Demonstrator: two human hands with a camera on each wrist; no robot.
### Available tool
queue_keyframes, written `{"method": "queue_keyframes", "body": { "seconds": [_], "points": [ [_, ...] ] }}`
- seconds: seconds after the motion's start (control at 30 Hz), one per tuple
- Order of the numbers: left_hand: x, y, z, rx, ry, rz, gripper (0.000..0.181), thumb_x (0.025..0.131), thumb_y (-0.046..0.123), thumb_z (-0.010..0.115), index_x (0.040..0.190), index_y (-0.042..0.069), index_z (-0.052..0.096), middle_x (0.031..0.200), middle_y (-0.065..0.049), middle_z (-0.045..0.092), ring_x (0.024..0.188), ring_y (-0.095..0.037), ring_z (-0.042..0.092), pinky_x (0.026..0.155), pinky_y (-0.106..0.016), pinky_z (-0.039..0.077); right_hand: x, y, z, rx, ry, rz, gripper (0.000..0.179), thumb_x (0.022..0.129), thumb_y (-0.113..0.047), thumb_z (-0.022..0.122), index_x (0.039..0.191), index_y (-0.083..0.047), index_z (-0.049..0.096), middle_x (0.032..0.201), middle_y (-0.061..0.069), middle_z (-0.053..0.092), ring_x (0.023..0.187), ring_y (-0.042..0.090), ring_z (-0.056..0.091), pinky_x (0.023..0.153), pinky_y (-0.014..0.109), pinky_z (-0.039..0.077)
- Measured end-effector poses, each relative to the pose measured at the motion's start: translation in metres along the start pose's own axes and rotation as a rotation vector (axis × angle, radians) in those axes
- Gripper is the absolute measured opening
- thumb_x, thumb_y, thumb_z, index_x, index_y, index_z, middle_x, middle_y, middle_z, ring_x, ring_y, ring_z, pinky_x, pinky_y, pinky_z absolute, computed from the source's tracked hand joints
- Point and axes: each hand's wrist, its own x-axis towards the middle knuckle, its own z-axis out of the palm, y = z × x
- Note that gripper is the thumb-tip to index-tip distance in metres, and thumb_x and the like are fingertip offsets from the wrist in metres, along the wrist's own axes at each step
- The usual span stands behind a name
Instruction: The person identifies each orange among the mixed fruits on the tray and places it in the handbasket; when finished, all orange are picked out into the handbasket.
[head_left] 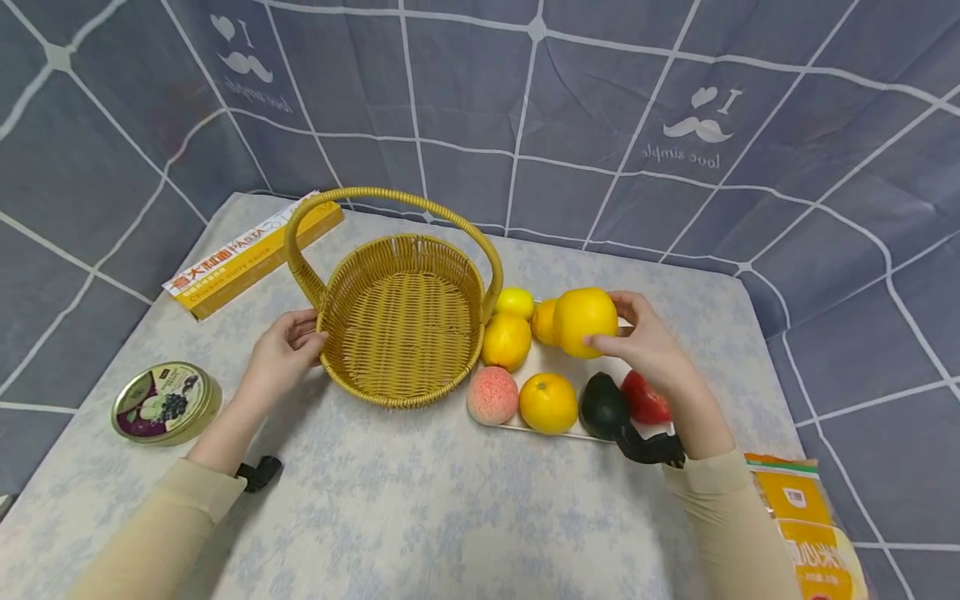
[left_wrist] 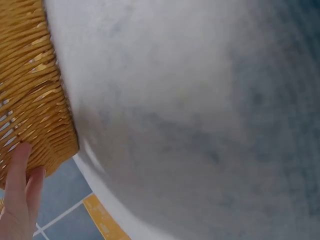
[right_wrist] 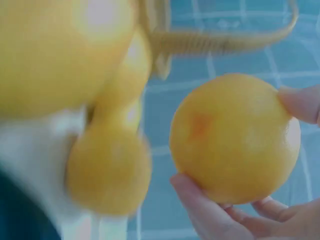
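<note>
Orange packet [head_left: 806,533], print unreadable; right hand [head_left: 652,346] grips yellow fruit [head_left: 583,321].

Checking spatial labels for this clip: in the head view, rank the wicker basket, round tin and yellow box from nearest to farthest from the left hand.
1. Wicker basket: touched by the left hand, at its right.
2. Round tin: on the table to the hand's left, nearer the person.
3. Yellow box: at the far left of the table, behind the basket's handle.
</note>
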Motion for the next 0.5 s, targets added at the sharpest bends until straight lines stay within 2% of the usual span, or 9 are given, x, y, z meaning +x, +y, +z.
{"method": "queue_keyframes", "body": {
  "seconds": [0.17,0.23,0.4,0.5],
  "points": [
    [-0.002,0.003,0.003,0.022,0.028,0.003,0.051,0.102,0.014,0.048,0.145,-0.009,0.034,0.141,-0.032,0.049,0.09,0.019,0.049,0.072,-0.01,0.053,-0.007,-0.012,0.035,0.163,-0.107,-0.114,0.08,0.084,-0.013,0.07,0.15,-0.005,0.026,0.152,0.017,0.037,0.129,0.038,0.051,0.098,0.035,0.048],
    [-0.002,0.004,0.004,0.022,0.042,-0.005,0.051,0.101,0.013,0.049,0.145,-0.008,0.035,0.14,-0.031,0.049,0.089,0.019,0.049,0.071,-0.011,0.053,-0.006,-0.018,0.051,0.19,-0.149,-0.144,0.079,0.082,-0.011,0.071,0.148,-0.004,0.028,0.15,0.017,0.038,0.13,0.039,0.05,0.098,0.037,0.05],
    [-0.004,0.004,0.003,-0.003,0.057,-0.023,0.051,0.1,0.012,0.049,0.144,-0.009,0.035,0.141,-0.031,0.049,0.088,0.02,0.05,0.07,-0.012,0.055,0.001,-0.038,0.088,0.101,-0.19,-0.168,0.079,0.078,-0.019,0.076,0.146,-0.011,0.035,0.149,0.007,0.04,0.13,0.036,0.047,0.108,0.047,0.042],
    [-0.005,0.003,0.003,-0.023,0.052,-0.025,0.051,0.1,0.011,0.049,0.144,-0.01,0.034,0.141,-0.032,0.048,0.089,0.021,0.051,0.071,-0.013,0.055,0.009,-0.046,0.108,0.077,-0.21,-0.175,0.08,0.077,-0.021,0.078,0.145,-0.018,0.037,0.147,0.004,0.042,0.125,0.032,0.05,0.104,0.044,0.045]
  ]
}}
